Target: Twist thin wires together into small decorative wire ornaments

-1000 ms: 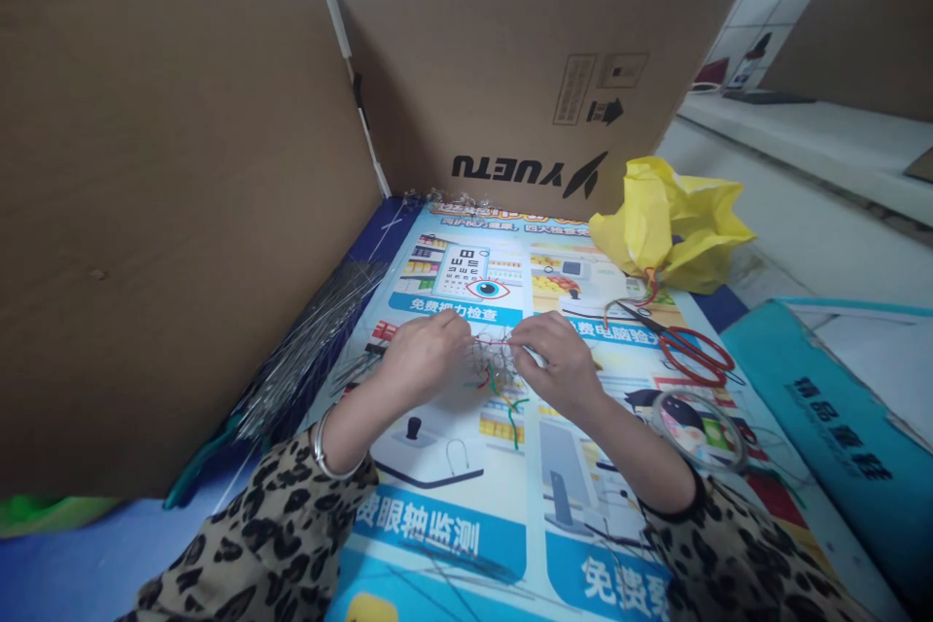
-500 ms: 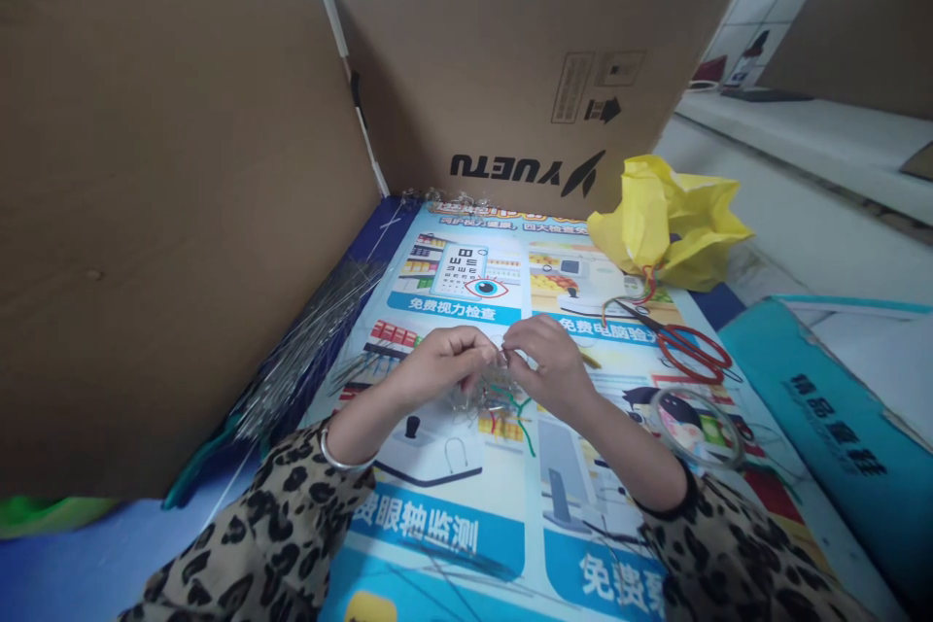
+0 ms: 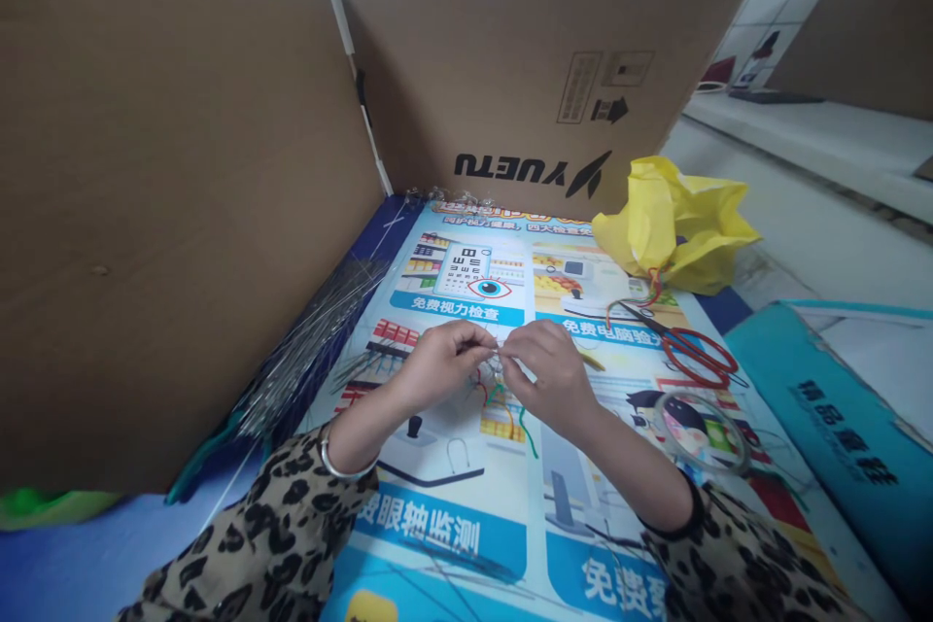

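My left hand [image 3: 446,364] and my right hand [image 3: 550,374] meet over the middle of the printed poster. Both are closed in a pinch, fingertips almost touching. Between them is a small thin wire piece [image 3: 499,351], mostly hidden by the fingers. Green thread [image 3: 526,432] dangles below my right fingers, and a bit of red thread [image 3: 482,387] shows beside my left fingertips. What the threads are fastened to is too small to make out.
Red-handled scissors [image 3: 696,356] and a clear tape roll [image 3: 701,430] lie right of my hands. A crumpled yellow bag [image 3: 671,224] sits behind them. Many thin metal wires [image 3: 306,350] lie at left, along the cardboard wall [image 3: 167,214]. A teal box [image 3: 823,408] stands at right.
My fingertips have come closer together on the wire piece, and the clear, wiry bunch beneath them shows less. The view has shifted slightly; the surrounding things stay put.
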A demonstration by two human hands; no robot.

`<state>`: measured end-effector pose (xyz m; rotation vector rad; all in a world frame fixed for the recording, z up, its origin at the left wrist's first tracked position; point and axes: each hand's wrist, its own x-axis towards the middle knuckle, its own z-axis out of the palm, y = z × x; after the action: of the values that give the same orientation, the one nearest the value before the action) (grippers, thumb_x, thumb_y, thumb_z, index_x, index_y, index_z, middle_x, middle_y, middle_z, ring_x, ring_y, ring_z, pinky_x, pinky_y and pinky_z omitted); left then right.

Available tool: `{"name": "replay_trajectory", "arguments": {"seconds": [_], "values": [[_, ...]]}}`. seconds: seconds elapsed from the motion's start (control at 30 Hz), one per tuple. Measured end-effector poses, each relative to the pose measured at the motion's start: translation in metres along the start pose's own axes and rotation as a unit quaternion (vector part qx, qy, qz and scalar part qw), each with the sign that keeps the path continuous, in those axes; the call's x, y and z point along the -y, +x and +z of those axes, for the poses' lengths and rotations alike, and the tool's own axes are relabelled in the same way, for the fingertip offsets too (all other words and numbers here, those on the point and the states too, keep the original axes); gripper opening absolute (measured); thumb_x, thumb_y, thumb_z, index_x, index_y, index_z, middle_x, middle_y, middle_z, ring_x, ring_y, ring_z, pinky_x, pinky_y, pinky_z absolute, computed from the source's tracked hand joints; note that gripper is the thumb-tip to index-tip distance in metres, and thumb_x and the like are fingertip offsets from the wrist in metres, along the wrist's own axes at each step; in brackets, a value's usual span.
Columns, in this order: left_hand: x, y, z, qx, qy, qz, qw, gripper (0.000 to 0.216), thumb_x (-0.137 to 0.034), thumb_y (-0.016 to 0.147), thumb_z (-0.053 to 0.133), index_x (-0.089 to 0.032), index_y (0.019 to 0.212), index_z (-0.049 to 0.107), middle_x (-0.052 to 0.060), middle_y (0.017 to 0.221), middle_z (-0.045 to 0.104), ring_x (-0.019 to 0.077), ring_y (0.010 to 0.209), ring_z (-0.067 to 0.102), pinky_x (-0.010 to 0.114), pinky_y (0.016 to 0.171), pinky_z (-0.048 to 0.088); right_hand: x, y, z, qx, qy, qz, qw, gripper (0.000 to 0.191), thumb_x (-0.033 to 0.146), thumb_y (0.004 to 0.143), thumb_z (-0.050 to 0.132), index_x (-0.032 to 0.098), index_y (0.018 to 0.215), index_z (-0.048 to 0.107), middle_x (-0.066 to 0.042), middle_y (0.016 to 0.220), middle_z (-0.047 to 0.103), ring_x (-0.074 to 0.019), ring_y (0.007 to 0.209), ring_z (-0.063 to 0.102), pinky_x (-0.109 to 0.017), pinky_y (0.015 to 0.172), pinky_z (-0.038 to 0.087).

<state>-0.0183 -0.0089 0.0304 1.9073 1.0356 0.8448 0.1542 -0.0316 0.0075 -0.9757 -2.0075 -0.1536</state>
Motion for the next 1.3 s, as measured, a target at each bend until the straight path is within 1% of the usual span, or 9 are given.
{"name": "replay_trajectory", "arguments": {"seconds": [0.1,0.2,0.47,0.57,0.73,0.9,1.07,1.2,1.3], "values": [[0.0,-0.002,0.002,-0.013,0.099,0.055,0.994,0.011,-0.012,0.076,0.056,-0.018,0.079,0.064,0.0,0.078,0.064,0.0121,0.076,0.057,0.024,0.07,0.044,0.003,0.0,0.0,-0.011,-0.018,-0.004,1.0,0.008,0.01,0.075,0.057,0.018,0.074,0.058,-0.003,0.076,0.063,-0.0176,0.077,0.053,-0.035,0.07,0.04],[0.001,-0.004,0.004,-0.012,0.165,0.094,0.982,0.014,-0.009,0.076,0.055,-0.019,0.08,0.064,0.001,0.079,0.064,0.0133,0.079,0.057,0.025,0.072,0.044,0.006,-0.001,-0.001,-0.015,-0.033,-0.019,0.999,0.008,0.01,0.074,0.058,0.018,0.073,0.056,-0.003,0.076,0.063,-0.0181,0.078,0.052,-0.035,0.07,0.039],[0.006,-0.007,0.005,-0.002,0.241,0.138,0.961,0.016,-0.009,0.078,0.05,-0.018,0.079,0.064,0.002,0.078,0.063,0.0142,0.077,0.058,0.024,0.07,0.045,0.006,-0.004,-0.001,0.01,-0.099,-0.104,0.99,0.006,0.012,0.075,0.057,0.018,0.074,0.056,-0.004,0.078,0.064,-0.0186,0.078,0.053,-0.036,0.071,0.039],[0.009,-0.004,0.001,0.01,0.233,0.153,0.96,0.018,-0.006,0.076,0.049,-0.017,0.079,0.063,0.002,0.078,0.064,0.0132,0.076,0.059,0.023,0.069,0.045,0.004,-0.004,-0.002,0.011,-0.082,-0.113,0.99,0.006,0.013,0.076,0.057,0.019,0.077,0.057,-0.003,0.08,0.064,-0.0182,0.08,0.054,-0.036,0.072,0.039],[0.011,0.002,-0.009,0.039,0.17,0.143,0.974,0.02,-0.003,0.074,0.049,-0.018,0.076,0.062,-0.002,0.074,0.066,0.0089,0.07,0.059,0.019,0.068,0.045,-0.002,-0.001,-0.004,-0.009,-0.025,-0.053,0.998,0.008,0.014,0.078,0.059,0.02,0.083,0.059,-0.003,0.08,0.065,-0.0175,0.079,0.054,-0.035,0.073,0.039],[0.012,0.003,-0.01,0.072,0.171,0.141,0.972,0.019,-0.005,0.076,0.047,-0.017,0.075,0.061,-0.002,0.074,0.067,0.0091,0.071,0.06,0.019,0.067,0.045,-0.006,-0.001,-0.002,0.009,-0.041,-0.045,0.998,0.018,0.015,0.08,0.057,0.019,0.097,0.06,-0.005,0.088,0.066,-0.0183,0.084,0.055,-0.035,0.074,0.038],[0.012,0.002,-0.009,0.075,0.18,0.153,0.969,0.017,-0.008,0.078,0.047,-0.017,0.075,0.061,-0.001,0.076,0.066,0.0098,0.072,0.06,0.02,0.068,0.045,-0.006,-0.002,-0.002,0.034,-0.034,-0.052,0.997,0.011,0.013,0.082,0.055,0.02,0.087,0.061,-0.003,0.085,0.066,-0.0164,0.081,0.055,-0.035,0.073,0.037],[0.011,0.001,-0.01,0.086,0.179,0.165,0.966,0.02,-0.006,0.078,0.045,-0.017,0.075,0.06,-0.001,0.077,0.066,0.0096,0.072,0.059,0.02,0.067,0.045,-0.006,-0.002,-0.002,0.029,-0.022,-0.054,0.998,0.01,0.012,0.082,0.054,0.02,0.084,0.061,-0.002,0.082,0.065,-0.0159,0.08,0.054,-0.035,0.073,0.036],[0.01,0.0,-0.009,0.088,0.172,0.157,0.969,0.019,-0.006,0.077,0.045,-0.017,0.074,0.061,-0.001,0.076,0.065,0.0097,0.072,0.059,0.021,0.067,0.044,-0.005,-0.001,-0.001,0.026,-0.023,-0.058,0.998,0.009,0.012,0.08,0.055,0.019,0.08,0.06,-0.002,0.079,0.065,-0.0163,0.078,0.054,-0.035,0.071,0.036]]}}
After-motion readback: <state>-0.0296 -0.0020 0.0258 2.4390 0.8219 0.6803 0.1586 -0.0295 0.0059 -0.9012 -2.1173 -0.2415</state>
